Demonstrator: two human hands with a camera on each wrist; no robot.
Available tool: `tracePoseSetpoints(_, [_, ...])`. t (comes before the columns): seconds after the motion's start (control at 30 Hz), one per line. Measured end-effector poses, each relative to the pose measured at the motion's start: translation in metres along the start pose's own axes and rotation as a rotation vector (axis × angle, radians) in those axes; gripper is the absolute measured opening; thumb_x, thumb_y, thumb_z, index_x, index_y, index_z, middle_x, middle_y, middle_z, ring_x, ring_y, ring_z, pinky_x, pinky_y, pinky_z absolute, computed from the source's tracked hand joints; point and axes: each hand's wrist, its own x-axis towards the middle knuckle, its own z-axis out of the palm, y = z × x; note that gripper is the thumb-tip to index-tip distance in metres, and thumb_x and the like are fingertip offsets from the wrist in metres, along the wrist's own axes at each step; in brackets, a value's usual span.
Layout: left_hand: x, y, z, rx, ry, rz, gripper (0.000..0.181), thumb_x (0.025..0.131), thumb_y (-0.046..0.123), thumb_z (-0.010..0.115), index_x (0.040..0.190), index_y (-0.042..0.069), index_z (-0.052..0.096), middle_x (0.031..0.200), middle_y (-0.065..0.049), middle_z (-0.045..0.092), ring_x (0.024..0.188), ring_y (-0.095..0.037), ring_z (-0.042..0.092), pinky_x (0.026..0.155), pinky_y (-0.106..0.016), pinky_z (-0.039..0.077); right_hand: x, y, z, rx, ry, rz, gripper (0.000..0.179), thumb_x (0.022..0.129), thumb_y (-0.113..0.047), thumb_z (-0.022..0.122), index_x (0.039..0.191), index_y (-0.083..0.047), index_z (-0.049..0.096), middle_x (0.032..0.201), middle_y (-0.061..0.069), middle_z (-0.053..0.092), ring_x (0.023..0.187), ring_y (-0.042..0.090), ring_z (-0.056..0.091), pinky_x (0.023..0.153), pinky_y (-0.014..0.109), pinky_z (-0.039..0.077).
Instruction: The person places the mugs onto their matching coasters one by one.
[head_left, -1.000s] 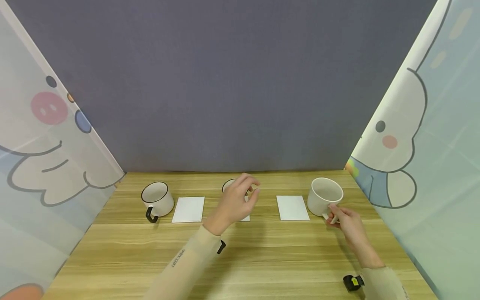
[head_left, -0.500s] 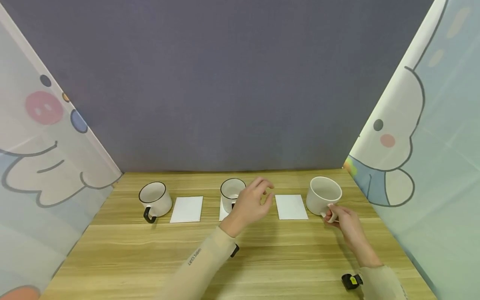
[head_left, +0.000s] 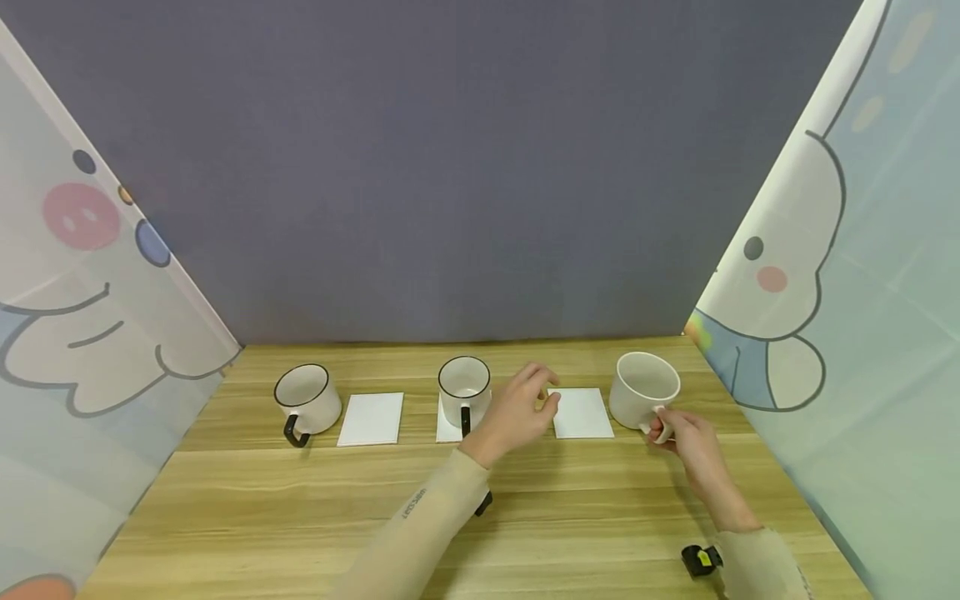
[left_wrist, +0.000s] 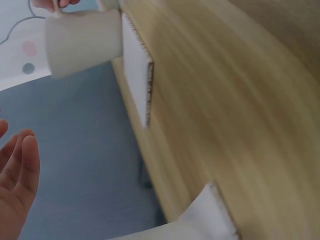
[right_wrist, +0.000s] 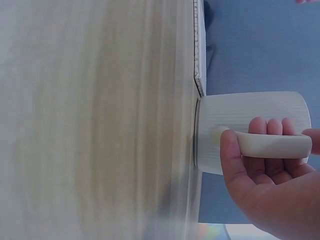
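At the right of the head view stands a plain white mug (head_left: 641, 392), its ribbed side showing in the right wrist view. My right hand (head_left: 690, 446) grips its handle (right_wrist: 275, 146), fingers through the loop. My left hand (head_left: 521, 408) hovers between the middle mug and the right white square, fingers loosely bent around nothing. That middle mug (head_left: 459, 387), white with a black rim and black handle, stands on a white square (head_left: 446, 429). To the right mug's left lies another white square (head_left: 581, 414), whose cut edge looks corrugated in the left wrist view.
A second black-rimmed mug (head_left: 313, 404) stands at the left on bare wood, beside a third white square (head_left: 372, 419). A grey panel (head_left: 465, 167) closes off the back of the wooden table (head_left: 300, 517). Cartoon-printed sheets (head_left: 885, 333) flank both sides.
My left hand has moved right, away from the middle mug, uncovering that mug and its handle. My right hand keeps its grip on the white mug's handle.
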Motion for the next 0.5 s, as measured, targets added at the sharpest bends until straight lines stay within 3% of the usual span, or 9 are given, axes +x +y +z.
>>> tracePoseSetpoints(0.3, [0.005,-0.011,0.017,0.067,-0.083,-0.062,0.023,0.102,0.024,0.059,0.122,0.013,0.066,0.116,0.002,0.062,0.093,-0.009,0.059,0.071,-0.02,0.048,0.001,0.001,-0.001,-0.008,-0.007,0.011,0.038,0.108,-0.02,0.049,0.09,0.009,0.066,0.078,0.002,0.064,0.075,0.013,0.064,0.077,0.031,0.06])
tracePoseSetpoints(0.5, [0.009,-0.021,0.033,0.123,-0.149,-0.097,0.024,0.102,0.026,0.061,0.122,0.014,0.065,0.124,0.002,0.061,0.111,-0.018,0.06,0.089,-0.03,0.052,0.001,0.001,-0.001,-0.014,-0.013,0.018,0.038,0.109,-0.021,0.049,0.09,0.008,0.065,0.079,0.003,0.063,0.077,0.013,0.064,0.078,0.031,0.06])
